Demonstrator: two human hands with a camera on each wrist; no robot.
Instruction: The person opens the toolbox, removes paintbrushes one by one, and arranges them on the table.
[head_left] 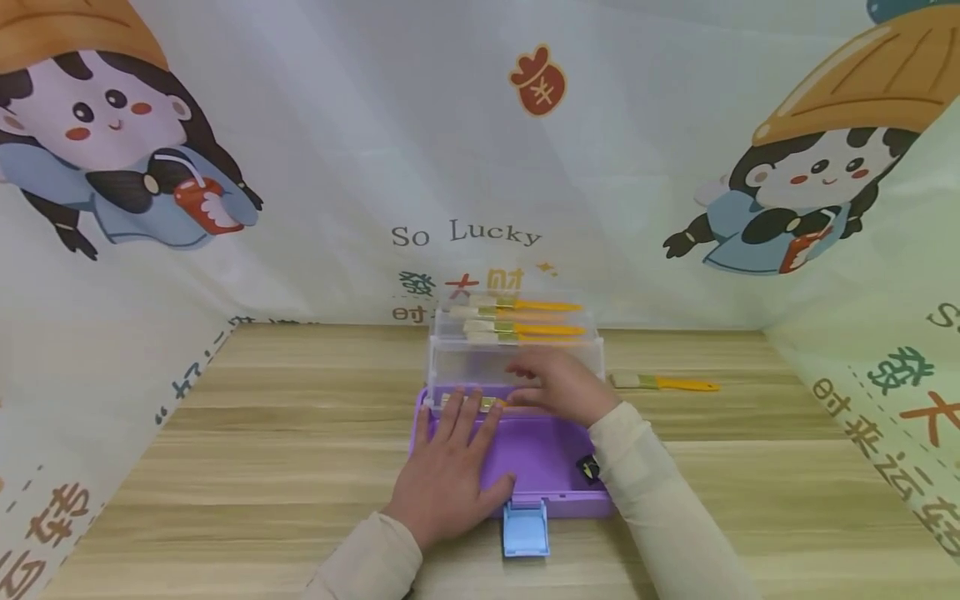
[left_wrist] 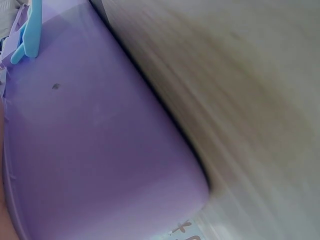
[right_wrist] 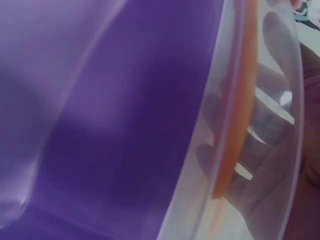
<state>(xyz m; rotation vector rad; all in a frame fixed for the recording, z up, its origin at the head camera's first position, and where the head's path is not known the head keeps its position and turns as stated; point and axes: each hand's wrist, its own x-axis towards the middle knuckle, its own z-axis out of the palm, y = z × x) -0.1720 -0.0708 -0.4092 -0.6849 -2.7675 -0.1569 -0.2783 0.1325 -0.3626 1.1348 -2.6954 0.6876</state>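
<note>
An open case has a purple base (head_left: 543, 454) and a raised clear lid (head_left: 468, 367). My left hand (head_left: 450, 479) reaches over the base's left side, fingers straight and spread across a paintbrush (head_left: 489, 404) along the back edge. Near the yellow handle end, my right hand (head_left: 566, 387) has its thumb and forefinger apart in front of the lid. In the right wrist view, an orange handle (right_wrist: 237, 120) shows through clear plastic, and fingers (right_wrist: 265, 110) appear beyond it. The left wrist view shows the case's purple outer side (left_wrist: 100, 130).
Several yellow-handled paintbrushes (head_left: 551, 330) lie at the top of the raised lid. Another paintbrush (head_left: 686, 384) rests on the wooden table (head_left: 300, 442) to the right. A light-blue latch (head_left: 526, 531) hangs at the front, and a small black item (head_left: 588, 468) sits inside the base.
</note>
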